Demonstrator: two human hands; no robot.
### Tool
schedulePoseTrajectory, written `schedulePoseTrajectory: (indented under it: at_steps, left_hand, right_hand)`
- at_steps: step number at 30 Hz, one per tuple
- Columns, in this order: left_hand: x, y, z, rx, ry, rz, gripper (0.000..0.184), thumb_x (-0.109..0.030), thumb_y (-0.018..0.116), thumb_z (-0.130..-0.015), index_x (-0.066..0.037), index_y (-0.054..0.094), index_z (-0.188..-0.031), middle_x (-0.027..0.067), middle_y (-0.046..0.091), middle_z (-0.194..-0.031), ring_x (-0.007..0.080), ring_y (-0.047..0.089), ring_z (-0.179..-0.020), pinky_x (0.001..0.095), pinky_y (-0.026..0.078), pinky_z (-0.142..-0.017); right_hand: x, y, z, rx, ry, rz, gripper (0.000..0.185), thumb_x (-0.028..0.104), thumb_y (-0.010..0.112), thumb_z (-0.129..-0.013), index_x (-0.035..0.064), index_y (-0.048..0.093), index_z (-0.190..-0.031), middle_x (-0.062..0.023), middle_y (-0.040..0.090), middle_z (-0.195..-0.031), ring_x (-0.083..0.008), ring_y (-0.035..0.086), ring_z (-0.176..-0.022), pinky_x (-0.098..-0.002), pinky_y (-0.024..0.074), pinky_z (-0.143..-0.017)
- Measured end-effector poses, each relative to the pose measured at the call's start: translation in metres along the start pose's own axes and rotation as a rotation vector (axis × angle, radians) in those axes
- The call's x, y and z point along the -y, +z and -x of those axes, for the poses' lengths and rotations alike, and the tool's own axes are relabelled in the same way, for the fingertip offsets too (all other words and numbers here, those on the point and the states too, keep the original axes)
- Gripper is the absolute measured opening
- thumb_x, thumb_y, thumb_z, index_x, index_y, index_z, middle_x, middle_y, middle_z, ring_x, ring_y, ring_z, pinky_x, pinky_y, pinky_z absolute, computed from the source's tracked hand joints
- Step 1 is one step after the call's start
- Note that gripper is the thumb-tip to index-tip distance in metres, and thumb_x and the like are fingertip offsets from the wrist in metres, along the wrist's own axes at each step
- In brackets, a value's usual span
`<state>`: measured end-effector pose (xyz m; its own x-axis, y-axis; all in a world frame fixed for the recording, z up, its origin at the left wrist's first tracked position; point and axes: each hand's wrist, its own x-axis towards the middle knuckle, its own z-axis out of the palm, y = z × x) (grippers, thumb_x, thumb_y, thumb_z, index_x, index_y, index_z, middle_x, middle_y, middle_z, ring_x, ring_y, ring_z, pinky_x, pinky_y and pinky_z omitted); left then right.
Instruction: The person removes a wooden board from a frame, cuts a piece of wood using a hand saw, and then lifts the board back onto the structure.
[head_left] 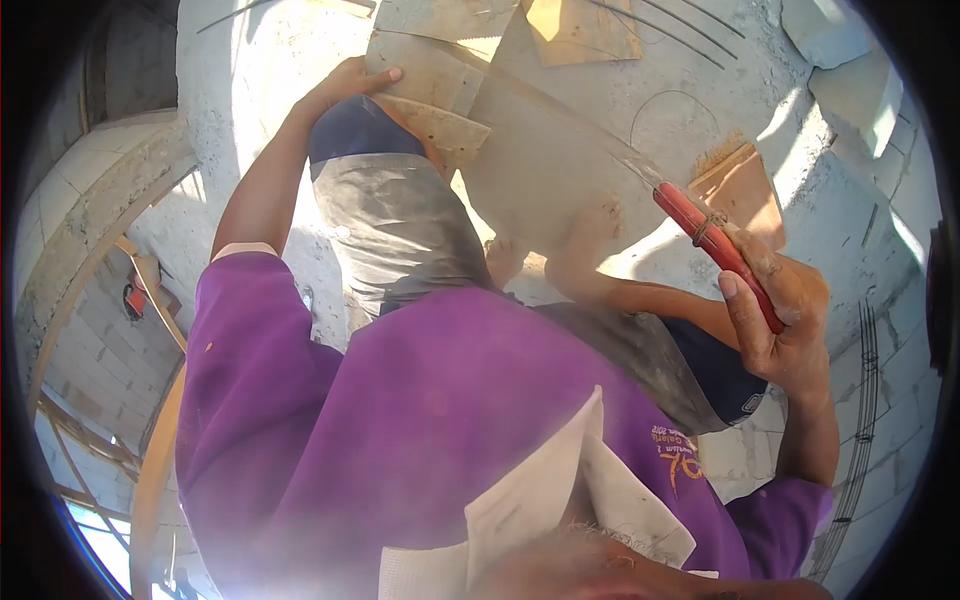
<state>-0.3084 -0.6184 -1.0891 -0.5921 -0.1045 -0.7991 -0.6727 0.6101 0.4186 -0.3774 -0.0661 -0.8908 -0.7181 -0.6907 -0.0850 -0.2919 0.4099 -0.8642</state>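
Note:
My right hand (780, 300) is wrapped round the red handle (700, 235) of a handsaw. The handle has a band of wire or cord round it. Its blade (570, 115) is smeared by motion and runs up and left to a pale grey block (420, 72). Part of a toothed edge shows at the block. My left hand (350, 88) grips the block's left side, thumb on its top face and the other fingers mostly hidden. That hand is just beyond my left knee (365, 130). Whether the block rests on my leg or on something below, I cannot tell.
A tan board (585, 30) lies on the dusty floor, with thin metal rods (690, 30) beside it. A brown slab (745, 195) lies near my right hand. Pale blocks (850, 90) stand at upper right. Bundled rebar (858, 430) runs along the right; a curved wooden strip (158, 480) is at left.

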Motion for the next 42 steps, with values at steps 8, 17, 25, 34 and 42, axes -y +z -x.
schedulePoseTrajectory:
  at_steps: [8,17,25,34,42]
  left_hand:
    - [-0.006,-0.013,0.003,-0.006,-0.069,0.073,0.070,-0.056,0.070,-0.090,0.001,0.064,-0.132,0.0182,0.070,-0.123,0.0283,0.066,-0.116,0.0406,0.050,-0.101]
    - [0.002,-0.014,-0.007,-0.128,0.164,-0.093,0.072,-0.056,0.070,-0.089,0.001,0.063,-0.133,0.0189,0.070,-0.122,0.0304,0.067,-0.114,0.0398,0.051,-0.101]
    - [-0.004,-0.011,0.004,0.022,-0.044,0.143,0.073,-0.056,0.070,-0.089,0.002,0.062,-0.132,0.0189,0.071,-0.118,0.0279,0.069,-0.109,0.0390,0.053,-0.095]
    - [0.001,-0.015,-0.002,0.072,-0.023,0.176,0.076,-0.059,0.070,-0.087,0.001,0.063,-0.133,0.0195,0.071,-0.121,0.0304,0.067,-0.114,0.0408,0.051,-0.099]
    - [-0.007,-0.006,-0.004,-0.029,0.028,-0.062,0.077,-0.060,0.070,-0.087,0.003,0.063,-0.132,0.0215,0.069,-0.123,0.0344,0.065,-0.116,0.0417,0.049,-0.101]
  right_hand:
    - [-0.020,0.044,-0.059,0.109,-0.060,0.001,0.032,0.012,0.071,-0.091,0.0005,0.069,-0.121,-0.0187,0.067,-0.071,-0.0281,0.064,-0.056,-0.0351,0.0495,-0.055]
    - [-0.062,0.060,-0.075,0.014,-0.149,-0.024,0.030,0.016,0.069,-0.094,0.0000,0.070,-0.119,-0.0186,0.069,-0.073,-0.0274,0.067,-0.058,-0.0361,0.0513,-0.057]
    - [-0.003,0.008,-0.029,0.072,0.026,-0.025,0.029,0.013,0.069,-0.093,-0.0021,0.069,-0.118,-0.0164,0.068,-0.071,-0.0213,0.063,-0.056,-0.0312,0.0496,-0.055]
    - [-0.006,0.027,-0.042,0.165,-0.034,0.099,0.031,0.018,0.069,-0.092,-0.0019,0.069,-0.116,-0.0196,0.070,-0.076,-0.0329,0.067,-0.061,-0.0364,0.0532,-0.059]
    - [-0.024,0.074,-0.057,0.054,-0.104,0.092,0.030,0.014,0.070,-0.091,-0.0034,0.067,-0.115,-0.0212,0.071,-0.079,-0.0350,0.071,-0.066,-0.0392,0.0546,-0.059]
